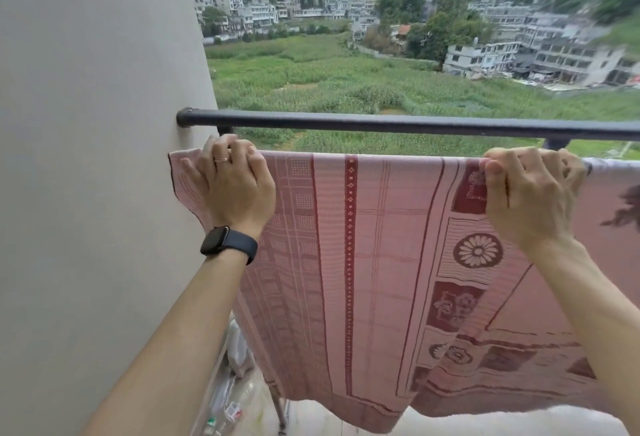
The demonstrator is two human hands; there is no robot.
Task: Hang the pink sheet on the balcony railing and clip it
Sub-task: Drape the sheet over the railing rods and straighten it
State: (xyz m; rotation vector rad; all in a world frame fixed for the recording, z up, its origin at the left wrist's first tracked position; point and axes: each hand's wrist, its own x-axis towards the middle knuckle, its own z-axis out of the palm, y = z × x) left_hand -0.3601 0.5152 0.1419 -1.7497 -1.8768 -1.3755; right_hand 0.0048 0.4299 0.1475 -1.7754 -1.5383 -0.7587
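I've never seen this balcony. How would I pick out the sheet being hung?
Find the dark railing bar running right from the grey wall. Just below it, the left hand and right hand grip the top edge of the pink sheet. Its dark red stripes, squares and flower motifs set it apart from everything around it.

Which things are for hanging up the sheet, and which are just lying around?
For the job: pink sheet, railing, left hand and right hand, both gripping the sheet's top edge. No clips show.

Just lying about: plastic bottles and a whitish bag on the floor.
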